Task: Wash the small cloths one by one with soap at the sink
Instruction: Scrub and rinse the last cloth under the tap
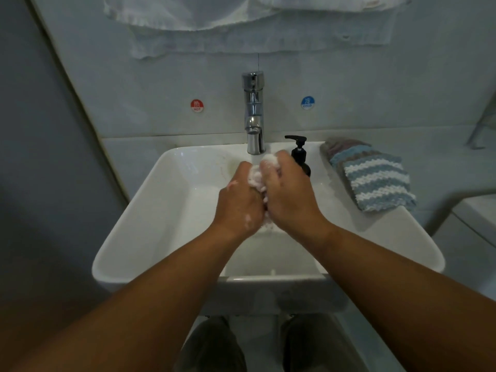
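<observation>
- Dark shoes [214, 345] on floor under sink [128, 237], nearest.
- L hand [239, 202] & R hand [290, 194] over sink middle, pressed together, both curled round sudsy white cloth [257, 175] bunched btwn them.
- Black soap bottle [299, 154] on sink's back rim, just behind R hand.
- Striped cloths [375, 181] stacked on sink's right ledge.
- Chrome tap [253, 114] at sink's back, w/ hands below spout.

The sink [150, 210] is glossy white. The tap [253, 114] is bright chrome silver. The soap bottle [299, 154] is black, pump and all. The small cloth [257, 178] is white under white foam. The top cloth [375, 183] of the stack has knitted stripes of dusty blue and white; the cloths beneath [346, 147] show pale blue and grey-brown. On the pale wall sit a red sticker [197, 105] and a blue sticker [307, 102]. The hanging towels [188, 12] are white.
</observation>
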Demonstrator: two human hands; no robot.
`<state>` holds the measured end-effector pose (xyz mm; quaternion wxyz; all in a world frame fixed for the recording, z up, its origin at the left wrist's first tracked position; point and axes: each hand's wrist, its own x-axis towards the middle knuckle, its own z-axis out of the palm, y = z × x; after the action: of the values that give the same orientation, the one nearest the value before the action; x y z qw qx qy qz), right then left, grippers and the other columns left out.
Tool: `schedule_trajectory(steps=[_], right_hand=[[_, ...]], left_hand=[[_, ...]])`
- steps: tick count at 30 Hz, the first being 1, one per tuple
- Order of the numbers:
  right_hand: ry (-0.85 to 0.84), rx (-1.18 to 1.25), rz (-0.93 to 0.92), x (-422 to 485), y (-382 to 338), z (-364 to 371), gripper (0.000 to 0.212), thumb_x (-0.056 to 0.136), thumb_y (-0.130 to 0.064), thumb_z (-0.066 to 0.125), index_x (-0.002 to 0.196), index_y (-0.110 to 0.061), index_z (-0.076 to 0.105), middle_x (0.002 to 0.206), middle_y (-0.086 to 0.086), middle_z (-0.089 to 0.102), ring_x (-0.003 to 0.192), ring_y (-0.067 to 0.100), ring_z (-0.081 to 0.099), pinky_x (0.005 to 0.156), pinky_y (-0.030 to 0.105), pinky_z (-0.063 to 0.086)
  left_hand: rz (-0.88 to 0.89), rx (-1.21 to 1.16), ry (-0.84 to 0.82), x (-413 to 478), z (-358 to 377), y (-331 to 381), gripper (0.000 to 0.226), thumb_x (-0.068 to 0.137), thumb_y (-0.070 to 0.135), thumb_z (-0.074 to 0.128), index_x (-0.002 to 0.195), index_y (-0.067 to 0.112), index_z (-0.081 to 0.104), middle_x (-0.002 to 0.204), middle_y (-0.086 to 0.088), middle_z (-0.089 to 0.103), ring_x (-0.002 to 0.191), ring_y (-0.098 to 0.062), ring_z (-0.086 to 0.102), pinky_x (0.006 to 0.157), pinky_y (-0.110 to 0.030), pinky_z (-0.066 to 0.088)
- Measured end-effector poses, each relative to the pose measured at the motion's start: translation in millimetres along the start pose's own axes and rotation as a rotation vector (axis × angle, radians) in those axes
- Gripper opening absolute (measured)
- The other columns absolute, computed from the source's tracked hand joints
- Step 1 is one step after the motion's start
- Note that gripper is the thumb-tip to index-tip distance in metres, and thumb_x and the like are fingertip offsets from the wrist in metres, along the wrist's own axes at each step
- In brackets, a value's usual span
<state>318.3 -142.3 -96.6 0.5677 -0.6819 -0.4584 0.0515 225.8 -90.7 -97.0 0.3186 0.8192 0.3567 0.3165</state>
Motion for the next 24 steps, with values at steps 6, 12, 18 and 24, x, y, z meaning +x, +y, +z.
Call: schedule_trajectory(steps=[6,12,18,24], right_hand=[[-0.239,-0.154,0.151,-1,12,1,0.028,0.103,-0.027,0.041,0.093,-0.013,0.063,0.087,0.004,0.067,0.081,0.021,0.066,0.071,0.037,0.055],[0.026,-0.024,0.031,3,3,-1,0.017,0.106,-0.024,0.044,0.1,-0.014,0.055,0.081,-0.004,0.061,0.072,0.006,0.058,0.058,0.021,0.046],[-0.257,-0.217,0.119,-4,7,-1,0.02,0.103,-0.025,0.041,0.097,-0.016,0.057,0.088,0.0,0.062,0.074,0.01,0.057,0.057,0.024,0.04],[0.014,-0.071,0.06,7,7,0,0.013,0.104,-0.024,0.045,0.099,-0.016,0.055,0.082,-0.004,0.062,0.074,0.008,0.06,0.057,0.022,0.045]], left_hand=[[-0.004,0.005,0.099,2,0,-2,0.015,0.106,0.032,0.047,0.113,0.019,0.051,0.096,0.0,0.062,0.087,-0.026,0.062,0.059,-0.02,0.042],[0.047,-0.046,-0.018,-3,1,-1,0.021,0.095,0.017,0.065,0.111,0.018,0.051,0.096,-0.002,0.065,0.084,-0.025,0.064,0.062,-0.032,0.049],[-0.036,-0.003,0.189,6,1,-7,0.01,0.104,0.029,0.054,0.106,0.022,0.048,0.088,0.005,0.059,0.086,-0.024,0.062,0.061,-0.023,0.046],[0.035,-0.176,0.033,-1,4,-6,0.005,0.104,0.021,0.05,0.104,0.017,0.052,0.091,-0.003,0.066,0.083,-0.026,0.064,0.071,-0.044,0.057]])
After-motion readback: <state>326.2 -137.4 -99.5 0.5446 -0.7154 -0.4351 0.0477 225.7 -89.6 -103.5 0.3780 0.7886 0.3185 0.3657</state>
